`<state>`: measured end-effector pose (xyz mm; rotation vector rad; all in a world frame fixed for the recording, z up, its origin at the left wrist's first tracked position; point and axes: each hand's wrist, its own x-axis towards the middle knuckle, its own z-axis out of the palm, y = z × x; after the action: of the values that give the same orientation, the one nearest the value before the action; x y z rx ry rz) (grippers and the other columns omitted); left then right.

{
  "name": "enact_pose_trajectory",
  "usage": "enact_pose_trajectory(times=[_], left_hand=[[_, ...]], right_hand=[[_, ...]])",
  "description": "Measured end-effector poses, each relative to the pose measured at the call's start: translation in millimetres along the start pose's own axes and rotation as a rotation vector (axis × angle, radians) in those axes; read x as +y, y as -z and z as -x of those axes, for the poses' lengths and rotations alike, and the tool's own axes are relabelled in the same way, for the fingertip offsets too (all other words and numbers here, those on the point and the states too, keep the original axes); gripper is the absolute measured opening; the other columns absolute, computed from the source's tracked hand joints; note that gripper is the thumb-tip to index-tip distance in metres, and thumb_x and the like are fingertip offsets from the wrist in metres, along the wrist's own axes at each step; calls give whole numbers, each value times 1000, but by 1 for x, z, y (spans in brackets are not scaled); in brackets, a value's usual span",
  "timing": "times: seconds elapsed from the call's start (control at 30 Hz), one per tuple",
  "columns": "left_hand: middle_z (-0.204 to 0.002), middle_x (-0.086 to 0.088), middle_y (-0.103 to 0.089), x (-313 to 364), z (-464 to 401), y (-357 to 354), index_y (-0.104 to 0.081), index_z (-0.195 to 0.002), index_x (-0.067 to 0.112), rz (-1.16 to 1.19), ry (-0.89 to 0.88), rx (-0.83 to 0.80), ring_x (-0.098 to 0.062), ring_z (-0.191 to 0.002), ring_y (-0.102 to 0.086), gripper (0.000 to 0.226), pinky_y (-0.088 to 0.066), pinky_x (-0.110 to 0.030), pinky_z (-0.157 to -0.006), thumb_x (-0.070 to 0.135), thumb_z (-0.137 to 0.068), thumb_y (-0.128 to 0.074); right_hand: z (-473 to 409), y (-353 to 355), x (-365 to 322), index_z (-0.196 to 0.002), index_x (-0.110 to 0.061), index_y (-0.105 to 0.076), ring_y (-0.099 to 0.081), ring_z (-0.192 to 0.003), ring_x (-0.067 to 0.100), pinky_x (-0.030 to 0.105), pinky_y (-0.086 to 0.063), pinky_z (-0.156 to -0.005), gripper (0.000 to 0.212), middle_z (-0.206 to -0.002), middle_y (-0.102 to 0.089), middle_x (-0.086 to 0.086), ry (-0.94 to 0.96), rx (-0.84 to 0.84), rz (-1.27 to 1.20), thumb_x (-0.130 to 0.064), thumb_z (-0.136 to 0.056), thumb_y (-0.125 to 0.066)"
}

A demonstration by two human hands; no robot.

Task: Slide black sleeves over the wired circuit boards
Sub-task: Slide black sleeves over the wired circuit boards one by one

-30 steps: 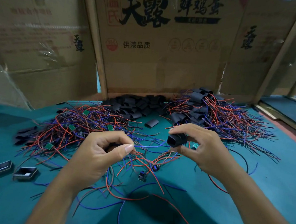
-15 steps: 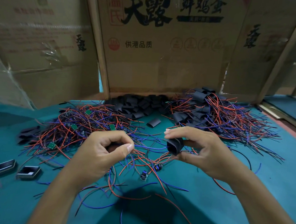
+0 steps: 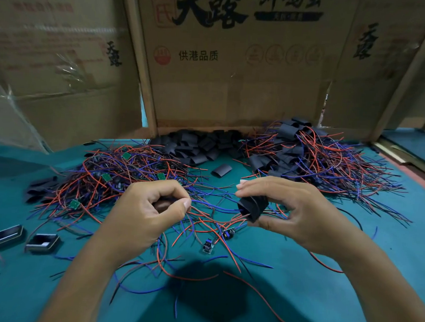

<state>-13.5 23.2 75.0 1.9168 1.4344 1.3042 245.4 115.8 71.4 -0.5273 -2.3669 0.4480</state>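
Observation:
My right hand (image 3: pixel 288 211) pinches a black sleeve (image 3: pixel 253 207) between thumb and fingers, its open end turned toward the left. My left hand (image 3: pixel 147 211) is curled in a fist and grips a bundle of red and blue wires (image 3: pixel 210 208) that run across to the sleeve's mouth. Whatever board hangs on that bundle is hidden inside my fist. Two small wired boards (image 3: pixel 208 246) lie on the teal table (image 3: pixel 348 283) just below and between my hands.
A pile of unsleeved wired boards (image 3: pixel 109 178) spreads at the left. Loose black sleeves (image 3: pixel 202 147) are heaped at the back centre, one lone sleeve (image 3: pixel 221 170) in front. Sleeved boards (image 3: pixel 307 157) pile at the right. Two flat black cases (image 3: pixel 25 239) lie far left. Cardboard walls (image 3: pixel 225 73) stand behind.
My right hand has turned the sleeve so its opening faces left and brought it down toward the wire ends. My left fist has barely moved.

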Motion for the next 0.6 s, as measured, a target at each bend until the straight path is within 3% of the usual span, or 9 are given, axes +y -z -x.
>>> enact_pose_trajectory(times=[0.27,0.4,0.5,0.6], left_hand=[[-52,15,-47,-2,1,0,-64,-69,14,-74,-18,12,0,-45,-37,17,-28,-7,-49,18,-85,-61],[-53,16,-49,-2,0,-2,-63,-68,17,-86,-30,20,1,-47,-39,17,-29,-7,-50,18,-85,-61],[-54,14,-48,-3,0,-5,-63,-71,17,-85,-35,36,0,-49,-37,18,-29,-12,-50,28,-84,-63],[-54,11,-42,-1,-1,-13,-63,-73,17,-111,-60,49,-3,-51,-31,23,-26,-19,-49,37,-84,-59]], right_hand=[[0,2,-1,-118,-15,-68,-57,-120,4,27,-43,-104,40,-122,-65,-7,-2,-14,-16,-21,-80,-78],[1,-2,0,-116,-16,-68,-59,-110,7,25,-45,-97,40,-114,-66,-7,9,-17,45,-22,-79,-81],[1,-6,-3,-113,-18,-68,-59,-103,12,30,-44,-93,38,-107,-66,-7,0,-6,132,-29,-79,-79],[-1,-17,-11,-110,-21,-68,-59,-103,16,39,-35,-105,37,-102,-66,-8,38,54,362,-37,-77,-74]])
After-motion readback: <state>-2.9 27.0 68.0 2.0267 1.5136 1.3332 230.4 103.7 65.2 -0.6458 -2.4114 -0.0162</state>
